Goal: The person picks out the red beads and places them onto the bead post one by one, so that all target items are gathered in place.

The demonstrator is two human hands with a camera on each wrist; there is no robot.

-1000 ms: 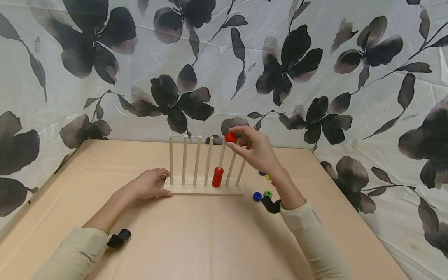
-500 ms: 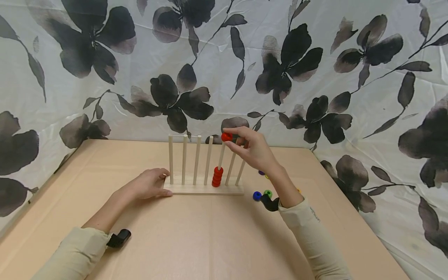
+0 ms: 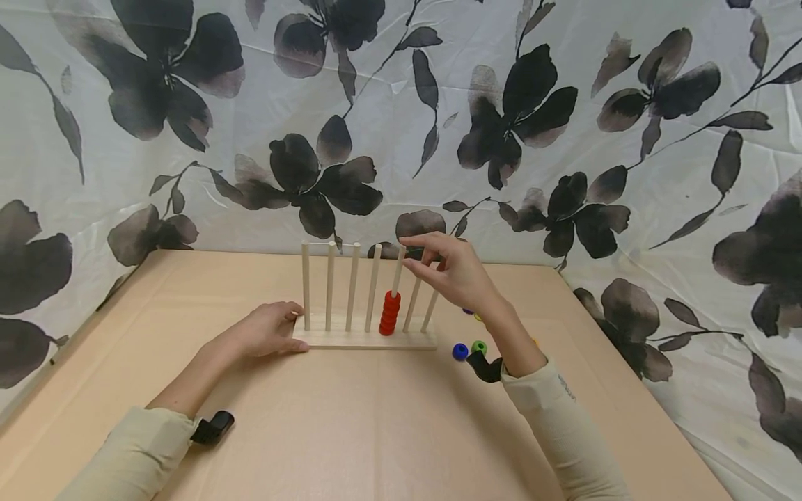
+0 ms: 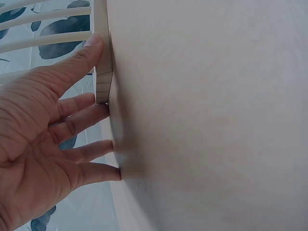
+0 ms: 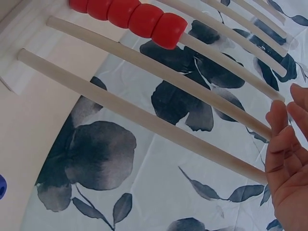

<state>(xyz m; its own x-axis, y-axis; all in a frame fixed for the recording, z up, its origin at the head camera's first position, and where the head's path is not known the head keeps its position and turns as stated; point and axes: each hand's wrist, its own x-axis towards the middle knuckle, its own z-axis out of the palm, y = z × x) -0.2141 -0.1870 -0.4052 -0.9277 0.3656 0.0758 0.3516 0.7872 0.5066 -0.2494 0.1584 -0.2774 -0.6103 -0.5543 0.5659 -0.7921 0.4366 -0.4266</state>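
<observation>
The wooden peg rack (image 3: 366, 339) stands on the table with a row of upright pegs. Several red beads (image 3: 389, 313) are stacked on one peg right of the middle; the other pegs are bare. My left hand (image 3: 269, 330) holds the rack's left end, the thumb on the front of the base and the other fingers at its end and behind; the left wrist view shows this hand (image 4: 53, 115) close up. My right hand (image 3: 454, 268) is at the top of the beaded peg, thumb and index finger apart. No bead lies in the right hand (image 5: 291, 159) in its wrist view.
Right of the rack lie a blue bead (image 3: 460, 351), a green bead (image 3: 479, 346) and a few others partly hidden by my right arm. A floral cloth (image 3: 401, 139) hangs behind the pale table (image 3: 351, 431).
My right hand brought a red bead left onto the peg top and let it go. The bead slid down onto the red stack. The left hand stayed in place.
</observation>
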